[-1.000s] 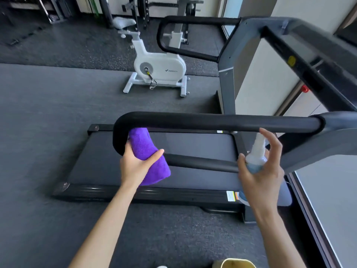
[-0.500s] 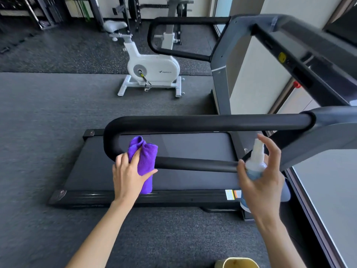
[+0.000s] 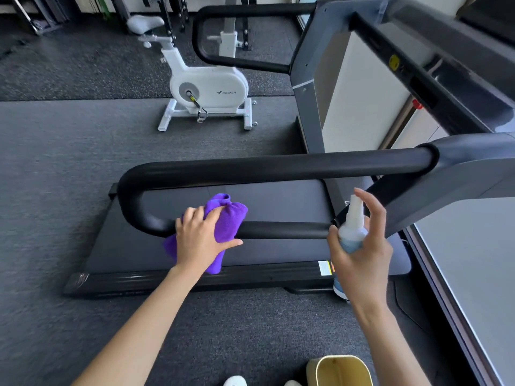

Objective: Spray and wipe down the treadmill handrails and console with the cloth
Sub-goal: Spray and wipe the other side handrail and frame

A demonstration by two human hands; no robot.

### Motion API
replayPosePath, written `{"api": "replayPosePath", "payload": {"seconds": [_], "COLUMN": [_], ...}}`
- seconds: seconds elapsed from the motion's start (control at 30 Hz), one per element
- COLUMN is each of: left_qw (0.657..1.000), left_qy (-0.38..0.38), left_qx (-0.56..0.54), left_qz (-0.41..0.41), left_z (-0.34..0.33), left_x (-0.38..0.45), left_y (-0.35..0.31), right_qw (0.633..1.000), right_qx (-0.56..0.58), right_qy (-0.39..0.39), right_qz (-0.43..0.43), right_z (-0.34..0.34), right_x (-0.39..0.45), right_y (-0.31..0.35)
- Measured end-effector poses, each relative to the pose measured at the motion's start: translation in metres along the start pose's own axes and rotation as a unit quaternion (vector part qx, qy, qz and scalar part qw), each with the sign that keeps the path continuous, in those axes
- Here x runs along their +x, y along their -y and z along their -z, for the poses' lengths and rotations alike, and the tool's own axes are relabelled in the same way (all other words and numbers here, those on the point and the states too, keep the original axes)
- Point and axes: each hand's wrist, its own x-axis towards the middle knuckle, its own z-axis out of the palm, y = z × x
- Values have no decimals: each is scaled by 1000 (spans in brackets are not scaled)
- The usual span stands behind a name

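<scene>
The near black handrail point(image 3: 278, 168) loops in a U, its lower bar point(image 3: 284, 230) running right toward the grey frame. My left hand point(image 3: 202, 240) grips a purple cloth point(image 3: 228, 218) wrapped over that lower bar, just right of the bend. My right hand point(image 3: 362, 254) holds a small white spray bottle point(image 3: 352, 227) upright beside the bar's right end, index finger raised above the nozzle. The grey console frame point(image 3: 418, 59) rises at the upper right; its face is out of view. A second handrail point(image 3: 239, 34) loops at the far side.
The treadmill belt point(image 3: 278, 201) lies below the rails on dark carpet. A white exercise bike point(image 3: 206, 87) stands behind. A yellow bin point(image 3: 341, 370) sits by my feet at the bottom edge. A pale panel point(image 3: 473, 260) borders the right side.
My left hand has slid the purple cloth from the rail's bend rightward along the lower bar. My right hand has kept the bottle in the same spot.
</scene>
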Motion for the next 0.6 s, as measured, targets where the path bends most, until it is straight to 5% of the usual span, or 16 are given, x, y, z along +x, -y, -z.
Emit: {"api": "replayPosePath", "payload": {"seconds": [0.6], "left_qw": [991], "left_qy": [53], "left_qx": [-24], "left_qz": [-119], "left_z": [-61], "left_x": [26], "left_y": [-192], "right_qw": [997], "right_qx": [-44], "right_qy": [-36], "right_qz": [-49], "right_z": [61], "right_x": [5], "right_y": [-57]}}
